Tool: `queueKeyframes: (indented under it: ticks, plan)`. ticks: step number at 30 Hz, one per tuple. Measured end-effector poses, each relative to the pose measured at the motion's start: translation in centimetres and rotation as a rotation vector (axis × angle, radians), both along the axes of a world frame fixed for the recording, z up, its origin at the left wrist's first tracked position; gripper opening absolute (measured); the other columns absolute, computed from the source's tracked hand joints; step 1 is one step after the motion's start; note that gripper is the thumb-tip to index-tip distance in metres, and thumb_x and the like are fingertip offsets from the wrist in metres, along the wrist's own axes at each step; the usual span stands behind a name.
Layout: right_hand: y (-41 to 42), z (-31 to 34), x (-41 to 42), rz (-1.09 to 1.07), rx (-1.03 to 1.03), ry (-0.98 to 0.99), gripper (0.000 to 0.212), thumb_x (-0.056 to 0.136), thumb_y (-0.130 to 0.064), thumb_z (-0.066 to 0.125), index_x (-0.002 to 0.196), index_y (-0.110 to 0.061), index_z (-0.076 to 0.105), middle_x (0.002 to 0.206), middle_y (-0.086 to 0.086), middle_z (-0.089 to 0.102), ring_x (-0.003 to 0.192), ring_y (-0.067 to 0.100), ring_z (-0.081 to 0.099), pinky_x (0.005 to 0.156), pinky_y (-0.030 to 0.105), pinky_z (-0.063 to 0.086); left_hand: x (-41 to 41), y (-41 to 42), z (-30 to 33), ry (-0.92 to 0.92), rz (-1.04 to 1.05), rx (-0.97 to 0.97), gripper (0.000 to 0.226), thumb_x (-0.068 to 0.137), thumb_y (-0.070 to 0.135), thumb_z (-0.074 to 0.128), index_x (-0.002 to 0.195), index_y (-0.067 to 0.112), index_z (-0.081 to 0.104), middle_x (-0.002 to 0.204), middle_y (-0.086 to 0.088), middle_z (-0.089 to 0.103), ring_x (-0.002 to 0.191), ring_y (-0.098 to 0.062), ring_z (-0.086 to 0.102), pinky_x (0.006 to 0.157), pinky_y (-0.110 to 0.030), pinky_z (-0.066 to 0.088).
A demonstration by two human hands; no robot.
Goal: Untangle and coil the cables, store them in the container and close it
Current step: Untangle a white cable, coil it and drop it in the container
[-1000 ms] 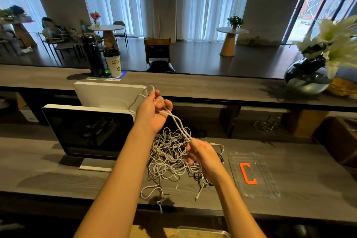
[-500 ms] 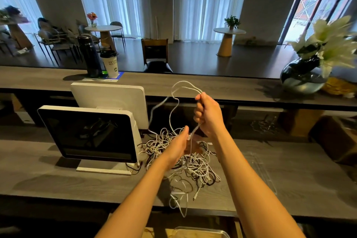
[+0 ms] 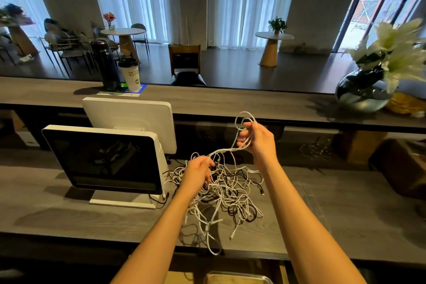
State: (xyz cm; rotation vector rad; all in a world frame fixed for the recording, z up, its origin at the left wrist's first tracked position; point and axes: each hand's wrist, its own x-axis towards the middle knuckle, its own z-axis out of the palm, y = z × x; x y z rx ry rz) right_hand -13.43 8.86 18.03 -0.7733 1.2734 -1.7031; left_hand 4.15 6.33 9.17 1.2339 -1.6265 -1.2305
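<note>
While right hand (image 3: 257,138) grips looped white cable (image 3: 242,120) raised above tabletop (image 3: 57,210), left hand (image 3: 198,169) pinches strand in cable tangle (image 3: 230,193) heaped just below, beside monitor (image 3: 103,159).

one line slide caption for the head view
Right hand lifts a looped white cable from the tangled cable pile on the wooden counter while the left hand grips the tangle.

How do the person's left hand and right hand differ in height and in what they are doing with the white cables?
The right hand is raised above the desk, while the left hand is low at the tangled pile of white and black cables. The right hand grips a looped white cable; the left hand's fingers reach into the pile. One white strand runs between both hands.
</note>
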Motion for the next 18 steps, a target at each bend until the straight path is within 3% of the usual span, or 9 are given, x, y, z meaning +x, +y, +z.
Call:
queueKeyframes:
  ticks: [3,6,9,12,15,18]
  plan:
    - [-0.1,-1.6,-0.9,-0.109,0.048,-0.063,0.025,0.104,-0.023,0.048,0.099,-0.01,0.069,0.084,0.01,0.07,0.069,0.016,0.065,0.062,0.028,0.058,0.4,-1.6,1.0,-0.133,0.088,-0.095,0.028,0.102,0.017,0.047,0.088,0.015,0.071,0.065,0.004,0.067,0.068,-0.019,0.067,0.069,-0.03,0.051]
    - [0.1,-2.4,-1.8,-0.198,0.074,-0.104,0.024,0.104,-0.024,0.049,0.107,-0.01,0.068,0.078,0.01,0.067,0.055,0.014,0.058,0.047,0.022,0.05,1.0,-3.3,1.4,-0.114,0.17,-0.084,0.024,0.1,0.016,0.052,0.093,0.012,0.074,0.075,0.001,0.072,0.075,-0.023,0.07,0.068,-0.031,0.053]
    - [0.6,-3.2,-2.6,-0.27,0.148,0.047,0.026,0.104,-0.026,0.047,0.109,-0.015,0.07,0.06,0.001,0.054,0.044,0.007,0.04,0.038,0.018,0.029,1.2,-4.0,2.3,0.104,0.204,0.025,0.024,0.103,0.015,0.049,0.103,0.006,0.071,0.071,-0.003,0.065,0.061,-0.02,0.066,0.054,-0.022,0.05]
    - [1.3,-4.1,-2.2,-0.108,0.183,0.117,0.028,0.104,-0.025,0.046,0.107,-0.016,0.072,0.057,-0.001,0.044,0.045,0.006,0.032,0.04,0.019,0.021,0.6,-3.7,3.7,0.395,0.177,0.178,0.024,0.105,0.016,0.045,0.1,0.012,0.068,0.06,0.002,0.05,0.045,-0.009,0.046,0.045,-0.022,0.042]
    - [1.8,-5.2,-0.3,0.031,0.186,0.209,0.025,0.101,-0.025,0.05,0.107,-0.016,0.073,0.069,-0.003,0.057,0.052,0.005,0.041,0.044,0.018,0.025,-0.4,-3.7,4.6,0.64,0.118,0.375,0.023,0.106,0.013,0.039,0.095,0.008,0.059,0.053,0.004,0.037,0.041,-0.006,0.031,0.042,-0.02,0.029]
    - [1.5,-6.5,2.4,0.032,0.163,0.197,0.027,0.102,-0.021,0.045,0.106,-0.015,0.07,0.102,-0.003,0.07,0.086,0.008,0.062,0.06,0.017,0.042,-1.4,-3.4,5.1,0.769,0.059,0.448,0.022,0.106,0.014,0.038,0.094,0.007,0.055,0.049,0.006,0.031,0.039,-0.005,0.025,0.042,-0.021,0.023]
